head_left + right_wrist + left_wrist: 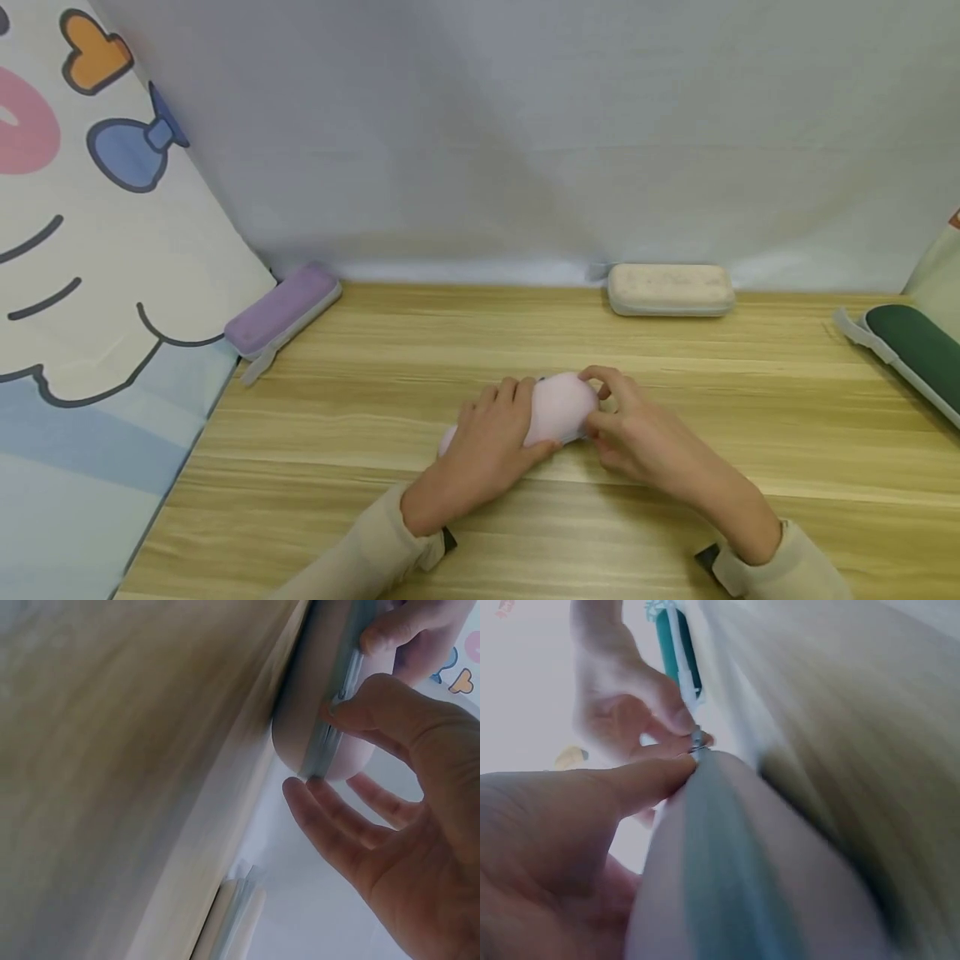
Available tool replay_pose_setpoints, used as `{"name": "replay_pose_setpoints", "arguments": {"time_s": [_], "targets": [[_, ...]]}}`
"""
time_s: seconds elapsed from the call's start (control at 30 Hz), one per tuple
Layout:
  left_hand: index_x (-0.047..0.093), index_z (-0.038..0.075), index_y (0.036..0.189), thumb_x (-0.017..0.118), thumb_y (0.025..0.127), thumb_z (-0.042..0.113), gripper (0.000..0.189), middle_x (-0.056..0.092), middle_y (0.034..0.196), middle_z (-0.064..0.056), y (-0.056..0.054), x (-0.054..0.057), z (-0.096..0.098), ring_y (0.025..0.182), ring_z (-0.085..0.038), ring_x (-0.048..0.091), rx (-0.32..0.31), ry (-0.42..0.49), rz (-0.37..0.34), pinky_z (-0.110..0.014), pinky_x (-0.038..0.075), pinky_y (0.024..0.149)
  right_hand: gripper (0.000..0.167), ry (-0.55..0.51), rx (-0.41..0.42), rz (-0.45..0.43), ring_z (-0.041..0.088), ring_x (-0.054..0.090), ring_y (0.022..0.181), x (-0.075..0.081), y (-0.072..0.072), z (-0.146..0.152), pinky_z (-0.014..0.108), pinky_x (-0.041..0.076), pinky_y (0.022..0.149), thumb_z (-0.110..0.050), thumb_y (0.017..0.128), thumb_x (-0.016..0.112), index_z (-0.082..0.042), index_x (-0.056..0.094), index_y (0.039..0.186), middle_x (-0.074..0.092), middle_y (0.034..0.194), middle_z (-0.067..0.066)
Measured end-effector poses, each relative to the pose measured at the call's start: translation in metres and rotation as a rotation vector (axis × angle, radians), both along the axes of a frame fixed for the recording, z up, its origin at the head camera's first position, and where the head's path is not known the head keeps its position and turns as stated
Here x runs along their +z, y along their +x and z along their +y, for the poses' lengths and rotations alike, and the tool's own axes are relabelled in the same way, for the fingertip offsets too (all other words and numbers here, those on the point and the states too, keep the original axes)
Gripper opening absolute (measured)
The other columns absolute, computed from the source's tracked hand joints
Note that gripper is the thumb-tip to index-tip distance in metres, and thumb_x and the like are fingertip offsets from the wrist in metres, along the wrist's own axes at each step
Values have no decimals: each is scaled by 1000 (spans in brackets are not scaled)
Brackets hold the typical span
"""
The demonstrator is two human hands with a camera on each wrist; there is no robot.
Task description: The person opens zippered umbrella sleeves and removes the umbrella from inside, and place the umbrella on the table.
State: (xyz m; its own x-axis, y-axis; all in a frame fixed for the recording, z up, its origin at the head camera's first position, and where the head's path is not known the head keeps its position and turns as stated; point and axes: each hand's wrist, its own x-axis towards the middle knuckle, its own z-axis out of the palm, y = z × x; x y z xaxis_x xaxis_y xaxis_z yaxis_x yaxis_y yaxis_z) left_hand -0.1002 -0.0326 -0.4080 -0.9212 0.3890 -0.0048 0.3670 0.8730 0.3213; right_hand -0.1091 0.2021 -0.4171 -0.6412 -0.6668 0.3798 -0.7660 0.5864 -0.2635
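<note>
Head view had the pale pink case (564,407) on the table (570,537), clasped by the left hand (491,437), the right hand (645,433) pinching its zip pull (697,738) near one end! Its visible seam (323,746) looked closed, the zip work seemingly unfinished; farther out, purple case (281,308), cream case (671,289) and green case (918,346) all lay untouched.

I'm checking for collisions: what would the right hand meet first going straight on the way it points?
The pink case: the right hand is already at its end, pinching the zip pull. Whether it might slide over the top is hard to judge.
</note>
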Motion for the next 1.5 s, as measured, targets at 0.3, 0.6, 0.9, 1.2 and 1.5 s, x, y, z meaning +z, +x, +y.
{"name": "replay_pose_setpoints", "arguments": {"time_s": [0.3, 0.6, 0.9, 1.2, 1.5], "targets": [[28, -2, 162, 62, 106, 34, 75, 47, 153, -28, 8, 14, -17, 138, -43, 52, -117, 129, -285, -54, 50, 109, 25, -15, -29, -106, 22, 66, 106, -1, -2, 6, 28, 57, 70, 2, 77, 81, -19, 70, 83, 54, 143, 18], [22, 33, 168, 61, 94, -9, 94, 49, 150, -26, 20, 27, -37, 126, -31, 57, -353, 56, -314, -46, 54, 99, 22, -11, -87, -157, 17, 71, 97, -1, -2, 7, 26, 57, 67, -2, 85, 80, -21, 72, 91, 59, 132, 10], [25, 45, 165, 77, 92, 6, 97, 36, 163, -22, 18, 35, -51, 145, -37, 44, -514, -226, -111, -57, 44, 113, 22, -13, -92, -181, 3, 61, 82, 1, -2, 4, 27, 55, 70, -6, 87, 83, -22, 71, 95, 65, 93, -13], [47, 46, 155, 86, 87, 21, 82, 33, 170, -2, 6, 34, -53, 156, -32, 34, -757, -348, 263, -55, 46, 113, 26, -14, -93, -229, -1, 53, 75, 3, -3, 2, 23, 48, 65, -4, 87, 82, -23, 66, 93, 58, 82, -17], [48, 47, 154, 81, 91, 19, 76, 32, 171, 9, 5, 40, -47, 159, -25, 29, -851, -438, 245, -50, 39, 121, 23, -5, -89, -265, 0, 51, 73, 6, -1, 2, 23, 47, 65, -4, 88, 79, -21, 65, 93, 57, 82, -16]]}}
